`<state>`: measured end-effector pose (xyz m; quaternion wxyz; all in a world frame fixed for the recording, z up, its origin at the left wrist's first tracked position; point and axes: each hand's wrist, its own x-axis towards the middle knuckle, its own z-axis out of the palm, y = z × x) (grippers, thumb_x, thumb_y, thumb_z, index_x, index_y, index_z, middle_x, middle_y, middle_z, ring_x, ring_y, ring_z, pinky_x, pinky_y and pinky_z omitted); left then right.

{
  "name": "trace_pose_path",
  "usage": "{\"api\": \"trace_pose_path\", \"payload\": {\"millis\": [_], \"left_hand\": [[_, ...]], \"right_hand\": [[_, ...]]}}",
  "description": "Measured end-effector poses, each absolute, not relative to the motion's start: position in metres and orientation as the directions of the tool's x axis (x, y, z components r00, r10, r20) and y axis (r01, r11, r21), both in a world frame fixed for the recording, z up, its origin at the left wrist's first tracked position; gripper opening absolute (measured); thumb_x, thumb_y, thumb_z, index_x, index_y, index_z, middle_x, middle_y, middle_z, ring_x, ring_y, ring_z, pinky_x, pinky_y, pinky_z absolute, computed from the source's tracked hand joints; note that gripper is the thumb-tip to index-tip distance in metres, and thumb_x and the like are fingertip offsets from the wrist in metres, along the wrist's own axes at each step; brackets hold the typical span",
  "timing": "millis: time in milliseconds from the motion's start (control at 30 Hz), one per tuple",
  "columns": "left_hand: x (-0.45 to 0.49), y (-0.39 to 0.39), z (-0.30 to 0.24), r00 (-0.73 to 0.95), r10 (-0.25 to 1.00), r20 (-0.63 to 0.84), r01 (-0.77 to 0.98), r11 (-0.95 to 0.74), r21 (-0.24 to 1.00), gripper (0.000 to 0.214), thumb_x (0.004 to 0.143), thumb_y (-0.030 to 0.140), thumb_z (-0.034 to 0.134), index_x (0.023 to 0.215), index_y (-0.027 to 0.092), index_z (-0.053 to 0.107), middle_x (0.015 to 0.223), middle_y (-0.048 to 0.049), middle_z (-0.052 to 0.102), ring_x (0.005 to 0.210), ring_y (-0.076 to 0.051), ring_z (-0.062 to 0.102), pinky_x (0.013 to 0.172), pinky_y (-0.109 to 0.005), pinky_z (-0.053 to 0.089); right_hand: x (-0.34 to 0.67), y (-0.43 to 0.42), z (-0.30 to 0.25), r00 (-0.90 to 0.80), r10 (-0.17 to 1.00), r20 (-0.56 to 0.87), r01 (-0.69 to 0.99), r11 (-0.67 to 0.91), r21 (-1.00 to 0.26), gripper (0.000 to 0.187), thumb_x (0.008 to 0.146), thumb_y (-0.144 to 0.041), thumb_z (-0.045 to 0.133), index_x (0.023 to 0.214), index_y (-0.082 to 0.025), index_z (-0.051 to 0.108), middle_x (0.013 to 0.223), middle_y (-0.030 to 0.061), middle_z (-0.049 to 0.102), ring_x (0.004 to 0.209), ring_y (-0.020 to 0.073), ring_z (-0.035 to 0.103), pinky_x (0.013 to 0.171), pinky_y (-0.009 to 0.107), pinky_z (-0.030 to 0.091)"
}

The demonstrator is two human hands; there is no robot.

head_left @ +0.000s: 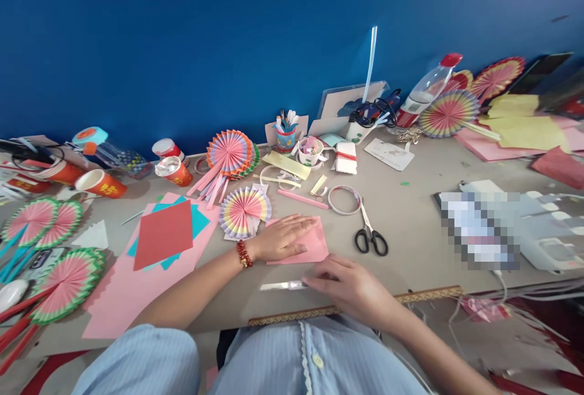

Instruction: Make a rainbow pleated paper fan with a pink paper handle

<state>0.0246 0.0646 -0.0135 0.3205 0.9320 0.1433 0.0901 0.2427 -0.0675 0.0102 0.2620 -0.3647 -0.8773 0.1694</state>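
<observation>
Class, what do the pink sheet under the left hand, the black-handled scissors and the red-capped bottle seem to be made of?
Pink sheet: paper, or perhaps thin card; matte, flat, with straight edges.
Black-handled scissors: blades probably steel, pale and silvery; handles likely plastic, solid black loops.
Red-capped bottle: probably clear plastic; glossy, see-through, with bright highlights.

left hand (285, 240) on paper (316, 245); from paper: scissors (371, 238) at three o'clock, fan (241, 207) at ten, cutter (288, 285) at six
</observation>
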Motion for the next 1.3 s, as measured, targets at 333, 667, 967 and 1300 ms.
{"api": "trace_pose_path", "payload": {"millis": [333, 667, 967, 1300], "left_hand": [[0.009, 0.049, 0.0, 0.779, 0.556, 0.289, 0.261, -0.707, 0.657, 0.033, 0.102, 0.028, 0.041, 0.126, 0.021, 0.063, 0.124, -0.008, 0.07, 0.121, -0.02, 0.061, 0.104, -0.039, 0.049], [-0.003, 0.003, -0.014, 0.815, 0.571, 0.093, 0.555, -0.817, 0.157, 0.055, 0.095, 0.045, 0.06, 0.14, 0.014, 0.051, 0.148, -0.0161, 0.052, 0.138, -0.032, 0.046, 0.111, -0.05, 0.04], [-0.005, -0.002, -0.02, 0.79, 0.597, 0.138, 0.563, -0.796, 0.221, 0.054, 0.097, 0.04, 0.057, 0.145, 0.016, 0.046, 0.154, -0.0147, 0.046, 0.142, -0.03, 0.041, 0.112, -0.048, 0.039], [-0.009, -0.006, -0.019, 0.553, 0.74, 0.382, 0.703, -0.661, 0.263, 0.075, 0.098, 0.042, 0.055, 0.158, 0.015, 0.019, 0.164, -0.0223, 0.019, 0.153, -0.037, 0.016, 0.116, -0.057, 0.03]], "right_hand": [[0.38, -0.046, -0.003, 0.201, 0.921, 0.335, 0.909, -0.048, -0.415, 0.035, 0.095, -0.04, 0.051, 0.12, -0.019, 0.065, 0.086, 0.0073, 0.07, 0.069, 0.0211, 0.066, 0.061, 0.031, 0.051], [0.33, -0.032, -0.004, 0.012, 0.914, 0.405, 0.954, 0.111, -0.279, 0.027, 0.098, -0.038, 0.051, 0.113, -0.022, 0.067, 0.111, 0.0115, 0.07, 0.1, 0.0288, 0.065, 0.088, 0.04, 0.052], [0.249, -0.006, -0.021, -0.187, 0.962, 0.198, 0.802, 0.266, -0.535, 0.037, 0.09, -0.016, 0.045, 0.123, -0.021, 0.061, 0.092, 0.0079, 0.071, 0.077, 0.0223, 0.069, 0.067, 0.032, 0.054], [0.298, 0.012, 0.008, 0.144, 0.988, 0.049, 0.404, -0.013, -0.915, 0.025, 0.088, -0.045, 0.06, 0.084, -0.021, 0.066, 0.058, -0.0012, 0.063, 0.051, 0.0151, 0.057, 0.049, 0.025, 0.043]]}}
